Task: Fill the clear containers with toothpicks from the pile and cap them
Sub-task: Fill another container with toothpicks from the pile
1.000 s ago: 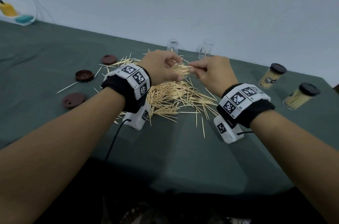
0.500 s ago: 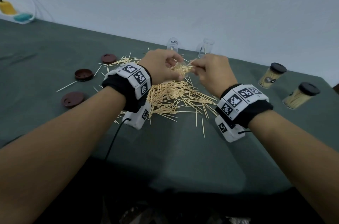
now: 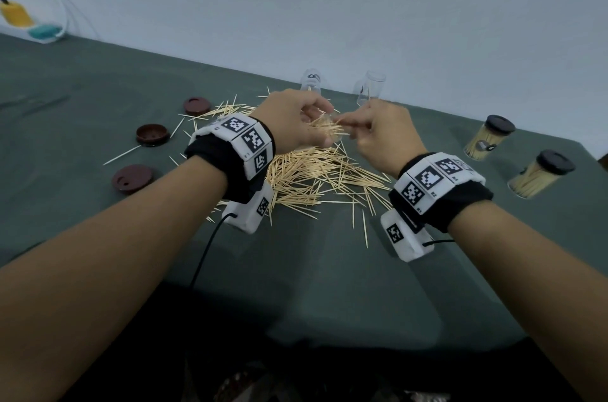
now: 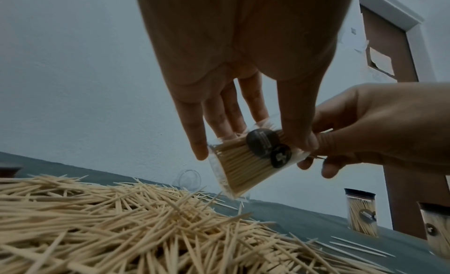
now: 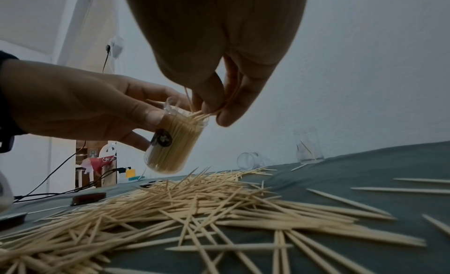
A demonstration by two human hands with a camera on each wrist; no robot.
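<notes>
While tilted, clear container (image 5: 170,143) looks packed (pale toothpicks (image 5: 198,114) protruding).

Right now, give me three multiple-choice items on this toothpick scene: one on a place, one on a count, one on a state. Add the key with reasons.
1. Where is the container that is being filled?
A. Standing on the table
B. Held in the left hand above the pile
C. Lying beside the brown lids

2. How many loose brown lids lie on the cloth at the left?
A. One
B. Three
C. Five

3. In what state are the two containers at the far right?
A. Empty and open
B. Tipped over and spilled
C. Full and capped

Key:
1 B, both wrist views show it tilted in the left hand, off the table, while the right hand feeds toothpicks in.
2 B, the head view shows three.
3 C, each holds toothpicks under a dark cap.
</notes>
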